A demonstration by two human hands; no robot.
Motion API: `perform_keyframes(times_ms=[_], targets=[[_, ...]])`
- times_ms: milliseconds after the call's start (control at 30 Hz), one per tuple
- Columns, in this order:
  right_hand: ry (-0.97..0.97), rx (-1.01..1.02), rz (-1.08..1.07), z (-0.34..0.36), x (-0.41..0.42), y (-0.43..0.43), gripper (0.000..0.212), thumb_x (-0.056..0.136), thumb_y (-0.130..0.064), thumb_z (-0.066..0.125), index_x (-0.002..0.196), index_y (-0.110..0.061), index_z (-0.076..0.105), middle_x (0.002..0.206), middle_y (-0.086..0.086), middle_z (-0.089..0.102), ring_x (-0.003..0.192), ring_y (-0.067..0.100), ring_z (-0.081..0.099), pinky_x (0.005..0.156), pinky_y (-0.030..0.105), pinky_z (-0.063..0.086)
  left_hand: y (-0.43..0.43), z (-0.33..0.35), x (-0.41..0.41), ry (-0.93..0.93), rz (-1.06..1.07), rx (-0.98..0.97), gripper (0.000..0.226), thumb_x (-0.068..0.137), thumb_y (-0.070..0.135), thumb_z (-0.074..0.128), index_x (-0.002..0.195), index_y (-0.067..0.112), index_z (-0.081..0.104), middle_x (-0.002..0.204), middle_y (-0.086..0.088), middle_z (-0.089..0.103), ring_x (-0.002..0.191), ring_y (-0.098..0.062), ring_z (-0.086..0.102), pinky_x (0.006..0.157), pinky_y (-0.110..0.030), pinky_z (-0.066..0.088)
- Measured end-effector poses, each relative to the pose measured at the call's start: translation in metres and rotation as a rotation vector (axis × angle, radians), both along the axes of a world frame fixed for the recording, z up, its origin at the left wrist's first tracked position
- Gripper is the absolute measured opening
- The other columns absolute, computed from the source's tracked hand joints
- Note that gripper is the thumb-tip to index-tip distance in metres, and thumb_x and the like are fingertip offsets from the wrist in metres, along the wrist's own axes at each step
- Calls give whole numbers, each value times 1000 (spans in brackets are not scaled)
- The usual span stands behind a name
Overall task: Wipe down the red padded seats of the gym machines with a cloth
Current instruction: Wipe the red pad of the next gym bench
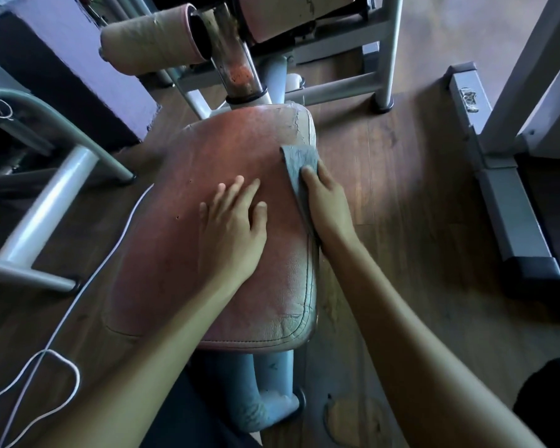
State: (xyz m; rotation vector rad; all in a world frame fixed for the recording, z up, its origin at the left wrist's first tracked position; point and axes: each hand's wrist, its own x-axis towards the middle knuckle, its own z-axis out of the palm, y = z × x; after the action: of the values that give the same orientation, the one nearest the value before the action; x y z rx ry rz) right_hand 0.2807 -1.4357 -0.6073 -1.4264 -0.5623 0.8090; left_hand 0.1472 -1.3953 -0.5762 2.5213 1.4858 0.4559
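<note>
- White cord loops across the floor left of the seat. A foot could snag it if the person steps round that side.
- Left hand lies flat with fingers spread on top of the red padded seat and holds nothing. Parked there, it covers the middle, so that patch may get skipped.
- Cloth is pressed onto the seat's right edge under the right hand, fingers laid straight over it (pressing, not gripping, as far as I can see). A quick stroke could let it slip off and drop to the floor.
- Cracked cover at the far right corner sits just beyond the cloth. Rubbing there could catch the flakes and peel more.
- Grey machine frame stands right of the seat, well apart. Low risk, but a wide elbow swing might knock it.
</note>
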Motion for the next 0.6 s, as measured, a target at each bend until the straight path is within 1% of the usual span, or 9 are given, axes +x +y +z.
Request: perform_keyframes(times_ms=[67,200,300,367,433,467,500,533,600], targets=[[27,38,40,-3,-20,-28,40,102,-34,43,140,-30,51,132,-13,61,121,2,55,102,24,41,-1,1,1,10,0,-3,45,102,33,42,147,33,42,160,8,30,150,-17,18,123,-43,8],[43,-33,24,6,4,2,34,100,-30,43,129,-22,58,116,-1,67,108,12,61,101,37,47,0,1,1,13,-3,-17,45,102,34,41,147,33,41,160,7,30,150,-17,18,123,-44,7],[72,-58,37,11,7,9,37,101,-31,42,134,-25,57,121,-3,66,112,12,60,106,41,45,0,1,1,13,1,-22,45,102,34,40,147,33,41,160,8,29,150,-17,17,123,-44,7],[36,-29,41,12,-11,-20,35,102,-27,42,135,-25,54,121,-7,64,111,5,59,105,31,44,0,2,1,24,-1,-16,45,102,34,40,148,33,41,160,7,29,151,-18,18,123,-45,8],[35,-3,32,12,-40,-60,27,104,-25,41,128,-29,53,115,-15,62,103,-13,55,94,10,41,-1,2,1,30,-2,-26,45,103,33,40,148,32,40,161,6,29,151,-18,17,123,-45,9],[27,1,47,12,-56,-80,26,105,-24,40,128,-31,51,119,-18,59,106,-20,50,92,2,35,-1,3,0,31,-5,-36,45,104,33,39,149,32,40,161,6,27,151,-18,16,123,-44,8],[9,13,66,12,-70,-98,32,106,-25,38,137,-30,44,135,-18,52,119,-24,40,98,-1,27,-1,3,-1,32,-9,-49,45,104,34,38,149,31,39,162,6,26,151,-17,15,122,-43,7],[-15,27,91,12,-84,-114,44,107,-29,36,151,-28,30,154,-17,33,135,-21,23,108,2,16,-1,3,-3,31,-14,-59,46,104,35,38,149,31,38,162,6,26,151,-17,14,122,-43,7],[-109,-31,132,12,-99,-130,59,107,-37,31,157,-31,0,159,-24,-3,140,-20,-8,113,6,-1,0,3,-5,-9,-25,-68,45,103,33,42,148,30,42,161,5,29,151,-17,16,121,-42,7]])
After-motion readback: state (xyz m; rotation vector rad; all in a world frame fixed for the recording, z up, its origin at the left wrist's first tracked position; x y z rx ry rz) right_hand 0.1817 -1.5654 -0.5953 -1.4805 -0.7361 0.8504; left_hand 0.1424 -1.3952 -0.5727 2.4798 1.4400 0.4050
